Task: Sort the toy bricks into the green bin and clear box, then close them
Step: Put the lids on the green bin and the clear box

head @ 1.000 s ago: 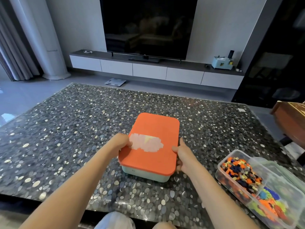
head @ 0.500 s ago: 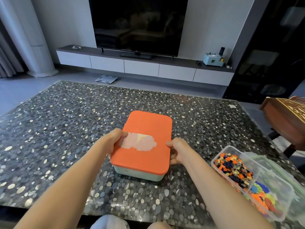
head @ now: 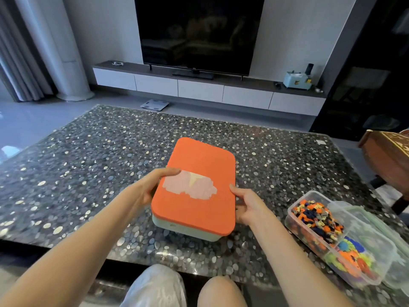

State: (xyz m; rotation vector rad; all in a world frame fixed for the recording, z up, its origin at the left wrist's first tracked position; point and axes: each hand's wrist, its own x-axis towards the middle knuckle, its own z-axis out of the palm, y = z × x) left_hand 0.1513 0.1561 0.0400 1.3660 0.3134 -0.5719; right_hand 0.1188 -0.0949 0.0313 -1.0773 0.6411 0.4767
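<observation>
Near the tabletop's (head: 88, 165) front edge, left hand (head: 146, 191) and right hand (head: 247, 204) fingers clasp the long sides of the orange-lidded pale green plastic bin (head: 194, 218), lengthwise away.

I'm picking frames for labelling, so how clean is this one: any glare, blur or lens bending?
Head view: mostly sharp; the table glints with many small highlights; the TV carries dim reflections; a blurred patch hides the label on the orange lid; the wide lens bends the edges.
</observation>
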